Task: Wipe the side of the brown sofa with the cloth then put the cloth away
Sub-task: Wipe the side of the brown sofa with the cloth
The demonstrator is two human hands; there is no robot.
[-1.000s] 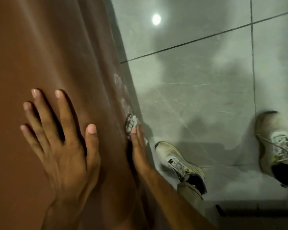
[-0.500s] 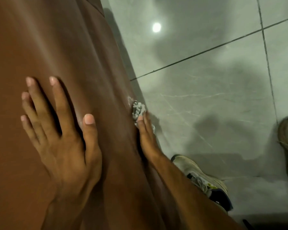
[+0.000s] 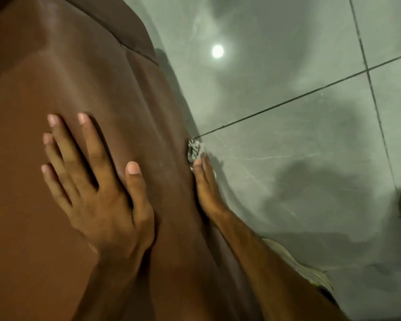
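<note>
Left hand [image 3: 97, 193] flat on top of the brown sofa [image 3: 44, 89], fingers spread apart, nothing held. Right hand [image 3: 206, 184] pressed edge-on against the sofa's outer side, fingers straight and together, pinning the cloth [image 3: 193, 148] to that side. Cloth is small, crumpled, whitish-grey with dark specks; only the part past the fingertips shows, rest hidden under the hand. Sofa surface smooth, leather-like, seam near top. Grey tiled floor [image 3: 310, 158] beside it; shoe [image 3: 310, 269] below the right forearm.
</note>
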